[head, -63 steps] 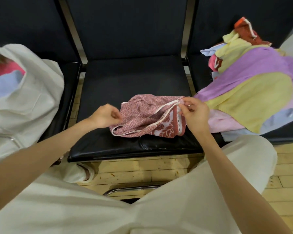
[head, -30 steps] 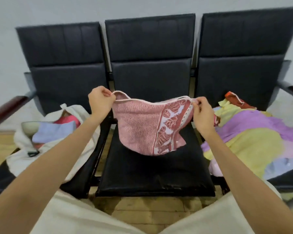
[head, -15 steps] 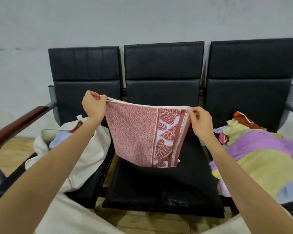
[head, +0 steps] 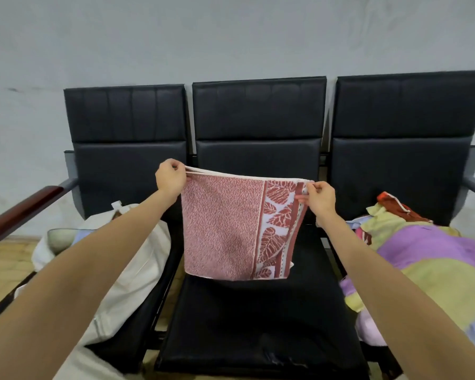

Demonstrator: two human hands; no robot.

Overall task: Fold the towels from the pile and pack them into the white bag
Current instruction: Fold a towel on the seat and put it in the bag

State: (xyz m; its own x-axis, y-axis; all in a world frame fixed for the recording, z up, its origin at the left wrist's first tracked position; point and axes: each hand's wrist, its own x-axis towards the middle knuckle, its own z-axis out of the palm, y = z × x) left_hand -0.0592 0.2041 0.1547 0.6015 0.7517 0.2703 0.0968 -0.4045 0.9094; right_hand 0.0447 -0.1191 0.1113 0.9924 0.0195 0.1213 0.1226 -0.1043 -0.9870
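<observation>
Both hands, left hand (head: 170, 175) and right hand (head: 320, 198), pinch pink towel (head: 228, 229) top corners, mid-frame; keep edge taut, level, corners matched before next fold.

The pink towel (head: 225, 229), bunched on the middle seat (head: 258, 325) earlier, now hangs lifted between both hands.

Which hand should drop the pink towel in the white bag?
Probably the left hand: the white bag sits just under that arm, while the right hand pinches the pink towel on the far side.
</observation>
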